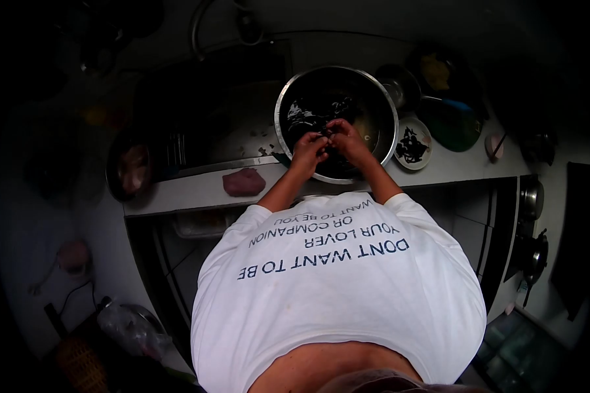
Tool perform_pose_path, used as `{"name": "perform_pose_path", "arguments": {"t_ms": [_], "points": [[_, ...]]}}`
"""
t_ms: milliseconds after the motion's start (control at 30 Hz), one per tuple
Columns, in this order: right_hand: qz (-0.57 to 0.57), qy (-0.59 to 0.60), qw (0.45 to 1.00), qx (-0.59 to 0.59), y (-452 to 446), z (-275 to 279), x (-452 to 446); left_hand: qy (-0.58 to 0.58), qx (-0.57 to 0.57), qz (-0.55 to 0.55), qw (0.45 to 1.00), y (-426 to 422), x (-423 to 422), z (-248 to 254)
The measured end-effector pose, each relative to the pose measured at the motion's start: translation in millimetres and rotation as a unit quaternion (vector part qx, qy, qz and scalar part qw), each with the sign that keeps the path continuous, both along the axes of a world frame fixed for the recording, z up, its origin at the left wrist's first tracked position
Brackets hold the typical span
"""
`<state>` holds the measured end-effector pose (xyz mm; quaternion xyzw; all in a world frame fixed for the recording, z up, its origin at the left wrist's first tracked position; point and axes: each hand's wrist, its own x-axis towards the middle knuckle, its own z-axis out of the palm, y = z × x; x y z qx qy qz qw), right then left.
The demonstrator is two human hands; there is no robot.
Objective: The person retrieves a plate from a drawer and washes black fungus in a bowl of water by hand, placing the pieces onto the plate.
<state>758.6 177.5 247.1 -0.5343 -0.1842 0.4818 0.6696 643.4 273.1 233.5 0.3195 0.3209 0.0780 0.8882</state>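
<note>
A large round metal bowl stands on the counter with dark, glossy pieces inside it. Over its near part, my left hand and my right hand meet fingertip to fingertip. Both hands have their fingers pinched together around something small and dark that I cannot make out. Just right of the bowl, a small white plate carries several dark strips.
A pink-red cloth lies at the counter's front edge, left of the bowl. Behind it is a sink area with a faucet. Farther left sits a dark bowl. A green round item and a pan stand at the right.
</note>
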Motion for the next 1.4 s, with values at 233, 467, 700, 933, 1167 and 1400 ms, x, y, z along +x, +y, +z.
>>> {"name": "perform_pose_path", "arguments": {"t_ms": [233,467,700,933,1167,1400], "points": [[0.019,-0.062,0.998,-0.02,3,3,0,0.006,0.063,0.014,0.998,-3,0,2],[0.091,-0.047,0.992,-0.08,-7,19,24,0.005,0.133,0.03,0.991,-10,6,10],[0.09,0.046,0.995,-0.017,-17,24,39,-0.054,0.088,0.019,0.994,-19,11,19],[0.09,0.07,0.992,-0.057,-23,19,46,-0.085,0.092,0.025,0.992,-27,10,23],[0.073,0.062,0.993,-0.063,-29,30,37,-0.064,0.08,0.045,0.994,-28,13,-3],[0.106,0.011,0.993,-0.049,-33,17,33,-0.127,-0.151,0.116,0.973,-18,12,5]]}}
